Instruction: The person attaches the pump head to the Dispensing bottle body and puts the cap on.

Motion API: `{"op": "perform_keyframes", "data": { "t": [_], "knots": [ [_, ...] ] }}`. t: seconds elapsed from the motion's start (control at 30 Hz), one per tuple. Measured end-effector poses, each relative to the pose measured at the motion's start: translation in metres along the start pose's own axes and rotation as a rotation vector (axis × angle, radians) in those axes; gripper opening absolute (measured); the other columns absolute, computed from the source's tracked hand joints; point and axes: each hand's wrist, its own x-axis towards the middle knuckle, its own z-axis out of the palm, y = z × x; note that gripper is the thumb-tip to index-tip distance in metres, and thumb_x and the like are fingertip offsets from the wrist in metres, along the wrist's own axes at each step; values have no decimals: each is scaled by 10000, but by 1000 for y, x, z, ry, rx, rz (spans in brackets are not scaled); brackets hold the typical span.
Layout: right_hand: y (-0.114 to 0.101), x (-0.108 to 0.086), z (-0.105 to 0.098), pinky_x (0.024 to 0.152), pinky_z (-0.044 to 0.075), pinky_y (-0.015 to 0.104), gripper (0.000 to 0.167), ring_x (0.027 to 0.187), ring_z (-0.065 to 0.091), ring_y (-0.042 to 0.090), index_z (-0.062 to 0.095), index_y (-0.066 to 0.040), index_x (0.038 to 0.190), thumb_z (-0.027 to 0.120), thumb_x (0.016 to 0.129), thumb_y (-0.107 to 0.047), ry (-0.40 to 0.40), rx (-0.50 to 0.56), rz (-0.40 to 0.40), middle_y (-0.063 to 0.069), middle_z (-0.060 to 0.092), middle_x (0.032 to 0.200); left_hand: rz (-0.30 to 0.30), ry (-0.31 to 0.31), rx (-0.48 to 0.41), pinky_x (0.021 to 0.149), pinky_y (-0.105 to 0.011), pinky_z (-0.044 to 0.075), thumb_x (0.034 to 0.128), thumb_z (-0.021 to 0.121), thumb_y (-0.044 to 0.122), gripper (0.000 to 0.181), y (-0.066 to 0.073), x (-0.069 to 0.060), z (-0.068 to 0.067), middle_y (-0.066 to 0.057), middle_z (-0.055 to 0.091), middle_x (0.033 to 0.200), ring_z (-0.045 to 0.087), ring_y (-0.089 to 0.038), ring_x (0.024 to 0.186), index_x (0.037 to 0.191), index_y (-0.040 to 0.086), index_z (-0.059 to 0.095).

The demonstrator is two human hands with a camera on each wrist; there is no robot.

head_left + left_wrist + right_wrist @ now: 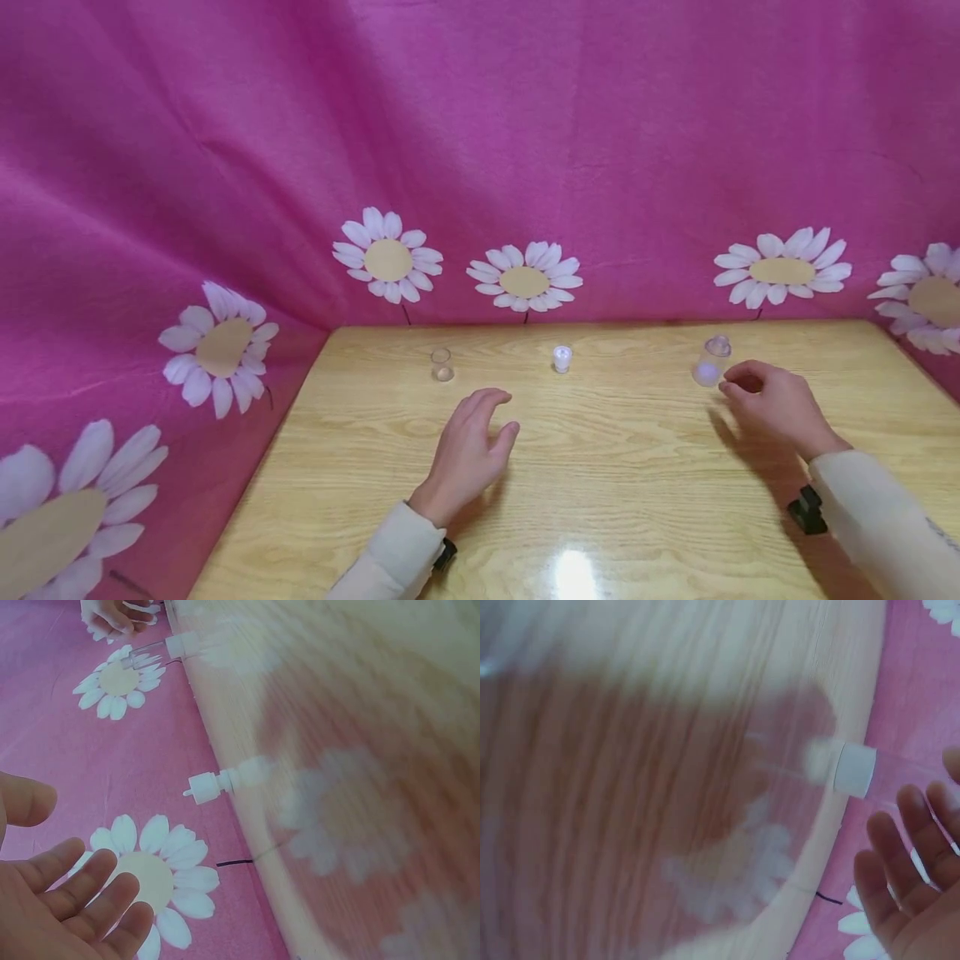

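A clear container (712,360) with a narrower top and a whitish part low inside stands upright at the table's back right. Beside it is my right hand (776,408), thumb and index fingertips bent toward each other; I cannot tell if they touch it. In the right wrist view the container's white part (855,771) shows past relaxed fingers (889,847). My left hand (468,450) hovers over the table, fingers loosely bent and holding nothing. Nearest to it are a small clear cup (442,365) and a small white piece (562,358), whose thin tip shows in the left wrist view.
All three items stand in a loose row near the back edge of the wooden table (600,467). Pink cloth (600,150) printed with white daisies hangs behind the table and along its left side. Black bands (808,510) sit at the wrists below light sleeves.
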Motion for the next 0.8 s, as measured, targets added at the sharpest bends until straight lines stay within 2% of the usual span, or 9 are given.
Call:
{"op": "perform_keyframes", "data": {
  "t": [0.17, 0.33, 0.47, 0.63, 0.8],
  "knots": [
    [11, 4, -5, 656, 451, 293, 315, 852, 652, 324, 646, 17, 1051, 642, 939, -278, -6, -39, 43, 215, 710, 948, -9, -38, -13, 1045, -412, 484, 936, 653, 222, 353, 1, -1, 1, -44, 639, 1305, 572, -219, 1259, 1266, 100, 627],
    [8, 10, -10, 665, 453, 302, 391, 878, 634, 348, 602, 54, 1116, 646, 936, -290, -67, -47, 73, 255, 680, 1016, -23, -56, 3, 1043, -411, 488, 948, 638, 238, 348, 0, -5, 1, -27, 630, 1312, 565, -212, 1271, 1272, 110, 621],
    [5, 14, -10, 691, 494, 390, 467, 903, 641, 418, 551, 101, 1187, 658, 920, -266, -35, -50, 64, 311, 645, 1080, -8, -57, 11, 1034, -413, 494, 945, 641, 233, 344, 1, -6, 3, -29, 635, 1309, 576, -215, 1256, 1265, 107, 626],
    [2, 18, -5, 810, 508, 579, 616, 1026, 592, 532, 424, 177, 1321, 653, 927, -239, -21, 13, 59, 399, 534, 1219, 31, -59, 25, 1017, -415, 500, 939, 644, 229, 344, 2, -7, 5, -37, 646, 1293, 601, -219, 1218, 1256, 97, 631],
    [-5, 26, 2, 872, 479, 614, 718, 1088, 540, 547, 338, 193, 1392, 646, 936, -269, -30, 80, 96, 410, 462, 1305, 20, -77, 21, 1029, -409, 493, 942, 637, 237, 349, 5, -8, 8, -38, 644, 1300, 599, -220, 1226, 1260, 97, 628]
  ]
}}
